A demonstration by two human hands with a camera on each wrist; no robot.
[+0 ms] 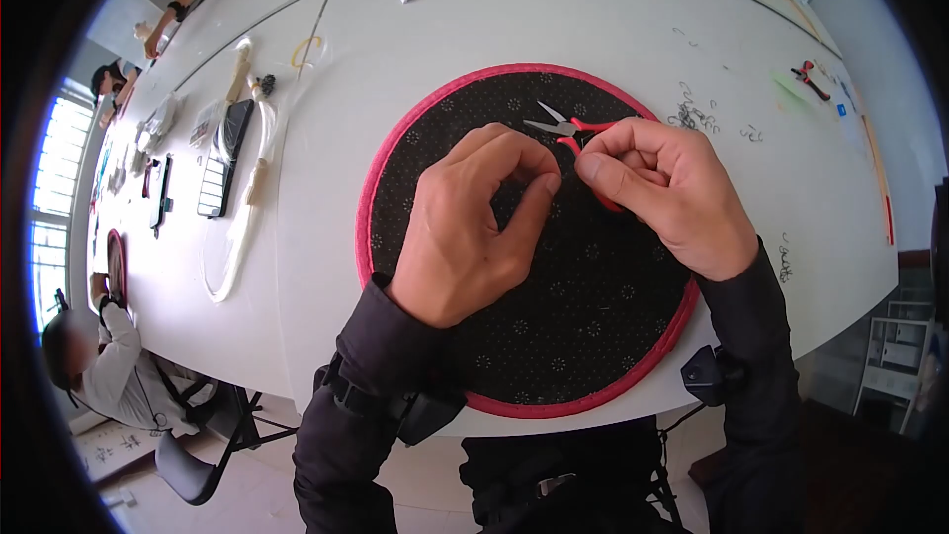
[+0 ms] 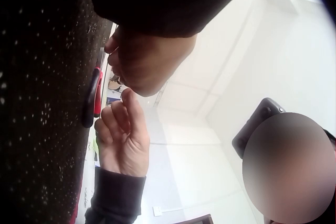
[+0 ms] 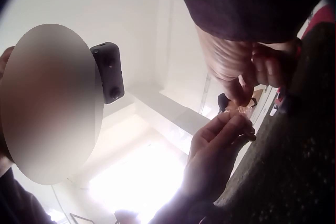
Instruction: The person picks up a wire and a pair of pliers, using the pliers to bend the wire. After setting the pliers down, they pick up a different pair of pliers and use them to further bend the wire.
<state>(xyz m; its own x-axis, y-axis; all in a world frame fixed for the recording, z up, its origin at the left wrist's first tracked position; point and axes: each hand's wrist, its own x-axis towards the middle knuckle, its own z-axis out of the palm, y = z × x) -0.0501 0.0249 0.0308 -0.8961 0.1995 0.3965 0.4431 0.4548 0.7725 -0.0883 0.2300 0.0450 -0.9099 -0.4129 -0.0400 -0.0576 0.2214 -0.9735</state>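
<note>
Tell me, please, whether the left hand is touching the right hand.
Apart: the head view shows a strip of dark mat between the left hand and the right hand.

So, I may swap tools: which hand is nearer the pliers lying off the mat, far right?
Right. The right hand is left of those pliers, partly over the mat; the left hand is farther left.
</note>
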